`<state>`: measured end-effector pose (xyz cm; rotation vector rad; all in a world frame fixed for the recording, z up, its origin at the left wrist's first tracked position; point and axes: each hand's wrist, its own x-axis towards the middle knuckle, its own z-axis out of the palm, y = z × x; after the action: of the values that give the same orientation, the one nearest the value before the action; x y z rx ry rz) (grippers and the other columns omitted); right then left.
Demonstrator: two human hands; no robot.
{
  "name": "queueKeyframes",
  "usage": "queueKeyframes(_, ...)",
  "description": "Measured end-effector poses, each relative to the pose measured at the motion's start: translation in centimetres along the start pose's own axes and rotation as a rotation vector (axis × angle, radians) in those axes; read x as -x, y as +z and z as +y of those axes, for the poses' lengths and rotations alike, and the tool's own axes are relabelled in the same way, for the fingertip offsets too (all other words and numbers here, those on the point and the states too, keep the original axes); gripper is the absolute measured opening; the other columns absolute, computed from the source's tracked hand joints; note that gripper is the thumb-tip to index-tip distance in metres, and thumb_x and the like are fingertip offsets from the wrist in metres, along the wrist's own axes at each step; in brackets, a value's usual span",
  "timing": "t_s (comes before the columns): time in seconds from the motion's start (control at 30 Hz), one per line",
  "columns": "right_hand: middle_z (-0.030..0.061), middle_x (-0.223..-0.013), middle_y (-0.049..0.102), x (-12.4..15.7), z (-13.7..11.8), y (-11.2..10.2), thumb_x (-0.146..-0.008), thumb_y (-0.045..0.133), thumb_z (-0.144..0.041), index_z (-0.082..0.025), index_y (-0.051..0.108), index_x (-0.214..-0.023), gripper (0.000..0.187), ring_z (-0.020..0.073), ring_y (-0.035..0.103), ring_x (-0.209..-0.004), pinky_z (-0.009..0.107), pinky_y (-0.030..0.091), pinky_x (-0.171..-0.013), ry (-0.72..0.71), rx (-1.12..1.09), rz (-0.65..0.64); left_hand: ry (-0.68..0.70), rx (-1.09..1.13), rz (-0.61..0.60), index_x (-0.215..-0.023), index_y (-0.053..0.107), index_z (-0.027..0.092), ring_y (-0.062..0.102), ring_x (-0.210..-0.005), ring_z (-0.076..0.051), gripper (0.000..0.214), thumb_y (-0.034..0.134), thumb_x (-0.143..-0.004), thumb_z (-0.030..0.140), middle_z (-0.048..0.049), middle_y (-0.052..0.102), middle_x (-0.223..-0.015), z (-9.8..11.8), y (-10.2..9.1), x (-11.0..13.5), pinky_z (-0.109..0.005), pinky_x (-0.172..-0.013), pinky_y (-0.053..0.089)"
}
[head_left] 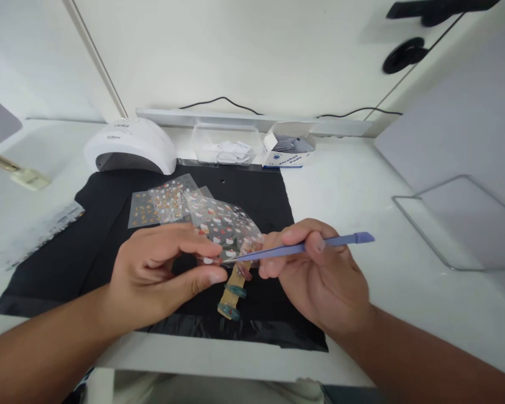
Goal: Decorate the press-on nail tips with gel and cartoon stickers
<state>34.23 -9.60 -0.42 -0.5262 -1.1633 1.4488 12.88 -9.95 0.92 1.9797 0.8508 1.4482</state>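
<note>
The left hand [151, 275] pinches the near edge of a clear plastic sheet printed with small white-and-red motifs [225, 221] between thumb and forefinger. The right hand [324, 275] grips slim purple tweezers with a silvery point [288, 251], their tip beside the left fingertips. Just below lies a tan strip bearing glossy green ovals [228, 299], on a black mat [269, 308]. Beyond are more patterned clear sheets [141, 209] and a white domed lamp [130, 140].
</note>
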Motion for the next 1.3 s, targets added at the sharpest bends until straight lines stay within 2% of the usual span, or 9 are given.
queueKeyframes(0.17,0.0001,-0.066,0.076,0.04,0.17,0.04,-0.098,0.057,-0.040,-0.024,0.074,-0.093,0.024,0.0159,0.071,-0.065,0.033,0.061,-0.070,-0.003,-0.006,0.009,-0.047,0.066,0.009,-0.085,0.077,0.021,0.067,-0.057,-0.012,0.013,0.082,-0.077,0.011,-0.0004,0.075,-0.069,-0.16,0.03,0.07,-0.022,-0.055,0.056)
queueKeyframes(0.43,0.0017,-0.068,0.077,-0.13,0.08,-0.28,-0.098,0.059,-0.036,-0.021,0.076,-0.093,0.024,0.0157,0.073,-0.067,0.031,0.061,-0.069,0.003,-0.043,-0.053,-0.053,0.076,0.016,-0.087,0.077,0.023,0.070,-0.063,-0.013,0.018,0.083,-0.075,0.010,0.0006,0.077,-0.074,-0.22,0.12,0.23,-0.026,-0.068,0.060)
queueKeyframes(0.6,0.0030,-0.069,0.076,-0.11,-0.05,-0.52,-0.098,0.057,-0.040,-0.022,0.076,-0.091,0.027,0.0178,0.072,-0.068,0.035,0.060,-0.068,-0.012,-0.010,-0.073,-0.046,0.081,0.004,-0.087,0.077,0.023,0.069,-0.060,-0.012,0.018,0.082,-0.075,0.010,0.0008,0.076,-0.071,-0.18,0.01,0.09,-0.023,-0.062,0.058)
queueKeyframes(0.93,0.0026,-0.068,0.075,0.10,-0.02,-0.41,-0.097,0.059,-0.040,-0.022,0.076,-0.093,0.025,0.0177,0.071,-0.067,0.035,0.061,-0.069,-0.019,0.029,-0.055,-0.044,0.080,-0.009,-0.089,0.077,0.021,0.069,-0.063,-0.010,0.020,0.082,-0.075,0.008,0.0013,0.077,-0.074,-0.27,-0.06,0.15,-0.019,-0.065,0.058)
queueKeyframes(1.3,0.0016,-0.070,0.076,0.30,-0.11,-0.35,-0.099,0.057,-0.039,-0.025,0.076,-0.097,0.024,0.0182,0.073,-0.071,0.036,0.059,-0.071,-0.002,0.040,-0.047,-0.095,0.056,0.033,-0.085,0.078,0.024,0.069,-0.063,-0.012,0.019,0.083,-0.074,0.010,0.0022,0.076,-0.072,-0.11,0.08,0.22,-0.023,-0.067,0.059)
